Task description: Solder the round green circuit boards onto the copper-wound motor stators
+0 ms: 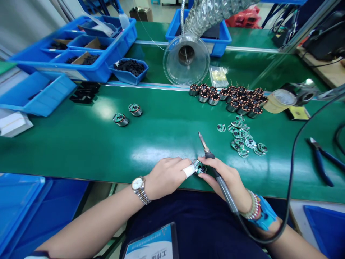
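Near the front edge of the bench, my left hand point(167, 177) grips a motor stator point(199, 167) topped with a round green circuit board. A white wrap covers one of its fingers. My right hand point(234, 180) is closed around a soldering iron point(224, 189), while its thumb and a finger also touch the stator's board. The iron's tip points up and away from the board. To the right lies a pile of loose round circuit boards point(239, 133). Behind them stand several copper-wound stators point(242, 100). Two stators with boards on top point(120, 119) stand at the left.
A clear fume hood point(172, 68) on a flexible duct hangs over the back. Blue parts bins point(107, 61) fill the back left. Blue-handled cutters point(320, 162) lie at the right. The iron's black cable point(292, 169) loops past my right forearm. A yellowish round container point(280, 101) stands behind.
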`<state>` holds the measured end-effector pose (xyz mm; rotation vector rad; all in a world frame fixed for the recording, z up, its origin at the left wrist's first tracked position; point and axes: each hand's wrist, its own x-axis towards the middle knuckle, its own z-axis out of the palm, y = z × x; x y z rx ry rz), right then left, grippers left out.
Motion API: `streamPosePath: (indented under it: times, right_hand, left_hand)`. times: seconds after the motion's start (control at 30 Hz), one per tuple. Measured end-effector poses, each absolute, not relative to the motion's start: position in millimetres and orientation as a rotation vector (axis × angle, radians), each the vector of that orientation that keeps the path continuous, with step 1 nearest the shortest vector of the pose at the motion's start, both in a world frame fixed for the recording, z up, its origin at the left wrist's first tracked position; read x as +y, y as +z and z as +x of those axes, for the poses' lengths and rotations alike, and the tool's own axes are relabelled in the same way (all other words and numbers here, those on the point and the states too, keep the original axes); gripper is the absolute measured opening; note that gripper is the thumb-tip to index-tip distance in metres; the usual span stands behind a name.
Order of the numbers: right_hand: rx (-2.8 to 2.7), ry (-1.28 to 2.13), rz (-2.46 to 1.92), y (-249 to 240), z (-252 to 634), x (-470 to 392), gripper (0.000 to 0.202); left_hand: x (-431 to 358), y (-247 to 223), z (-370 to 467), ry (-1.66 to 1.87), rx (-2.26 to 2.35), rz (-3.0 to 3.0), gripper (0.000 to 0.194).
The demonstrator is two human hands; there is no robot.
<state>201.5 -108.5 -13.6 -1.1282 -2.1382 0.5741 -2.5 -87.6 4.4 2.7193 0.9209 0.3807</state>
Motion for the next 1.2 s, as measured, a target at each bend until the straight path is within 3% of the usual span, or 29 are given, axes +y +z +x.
streamPosePath:
  times: [0.77,1.2]
  right_hand:
    - [-2.139,0.558,-1.131,-15,197,-111,0.031]
    - [-2.135,0.527,-1.109,-15,196,-112,0.031]
  left_hand:
    - [-91,3,7,0.466,1.210,2.208,0.016]
    - [-73,8,21,0.328,1.172,0.792,0.010]
